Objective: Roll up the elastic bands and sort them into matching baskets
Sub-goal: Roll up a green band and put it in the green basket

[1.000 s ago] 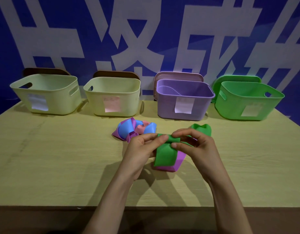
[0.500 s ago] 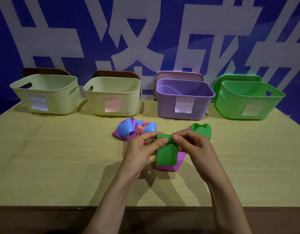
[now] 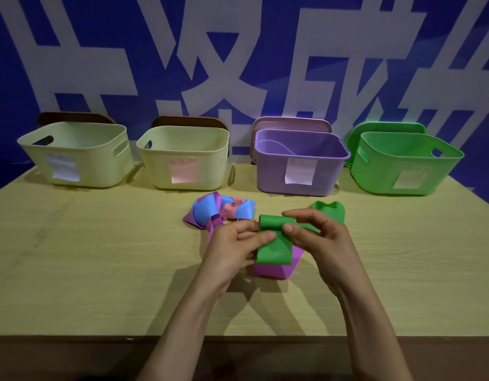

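green elastic band point(image 3: 273, 250) held just above the desk point(image 3: 100, 257), in front of the purple basket point(image 3: 273, 174). one end partly rolled. left hand point(image 3: 232, 248): fingers point(image 3: 265, 237) pinch the roll's left side. right hand point(image 3: 323, 243): fingers point(image 3: 289, 228) pinch its right side. flat tail drapes onto a purple band point(image 3: 273, 272) lying on the desk. far end of the green band shows beyond the right hand. tangle of blue, pink and purple bands point(image 3: 218, 213) front-left of the purple basket. green basket point(image 3: 380, 174) to its right; two pale yellow baskets point(image 3: 81, 160) to its left.

Green band point(image 3: 273, 250), purple band point(image 3: 275, 271), lilac basket point(image 3: 270, 174), green basket point(image 3: 375, 174).
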`<state>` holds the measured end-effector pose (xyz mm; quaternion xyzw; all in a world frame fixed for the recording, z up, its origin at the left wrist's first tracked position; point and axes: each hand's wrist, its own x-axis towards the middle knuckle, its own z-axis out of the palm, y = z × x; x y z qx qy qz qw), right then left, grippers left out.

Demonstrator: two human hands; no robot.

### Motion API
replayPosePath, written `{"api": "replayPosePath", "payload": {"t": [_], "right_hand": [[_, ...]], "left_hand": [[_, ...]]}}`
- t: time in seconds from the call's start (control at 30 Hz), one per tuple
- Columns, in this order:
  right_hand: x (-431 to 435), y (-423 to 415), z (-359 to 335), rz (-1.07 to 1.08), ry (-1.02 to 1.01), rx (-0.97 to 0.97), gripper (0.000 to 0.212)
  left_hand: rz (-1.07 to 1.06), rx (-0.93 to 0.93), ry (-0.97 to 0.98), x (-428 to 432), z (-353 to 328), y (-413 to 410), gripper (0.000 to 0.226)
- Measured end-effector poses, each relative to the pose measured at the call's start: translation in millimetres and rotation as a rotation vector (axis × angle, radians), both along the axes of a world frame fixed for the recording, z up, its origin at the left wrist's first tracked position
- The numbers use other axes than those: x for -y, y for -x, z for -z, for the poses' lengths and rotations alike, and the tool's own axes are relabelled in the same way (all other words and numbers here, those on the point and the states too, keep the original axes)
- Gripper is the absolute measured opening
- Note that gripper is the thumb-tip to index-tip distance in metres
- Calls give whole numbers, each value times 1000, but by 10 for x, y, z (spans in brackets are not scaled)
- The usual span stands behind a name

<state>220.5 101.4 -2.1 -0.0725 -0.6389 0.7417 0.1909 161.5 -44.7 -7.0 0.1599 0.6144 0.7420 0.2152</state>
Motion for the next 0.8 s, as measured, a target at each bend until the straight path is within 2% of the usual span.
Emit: {"api": "replayPosePath", "payload": {"t": [0.13, 0.23, 0.37, 0.53, 0.8], "right_hand": [[-16, -18, -25, -13, -25, -36, 26], [-14, -17, -17, -27, -71, -43, 27], [-15, -31, -6, -69, -110, -34, 27], [-14, -6, 33, -78, -217, 90, 28], [0, 13, 39, -41, -117, 40, 4]], "left_hand": [[-11, -24, -10, -5, -27, 7, 18], [-52, -12, -29, -15, -53, 3, 27], [-66, -25, -50, -18, -60, -18, 8], [-77, -58, -45, -5, -39, -14, 9], [-40, -40, -80, -8, -25, 4, 25]]}}
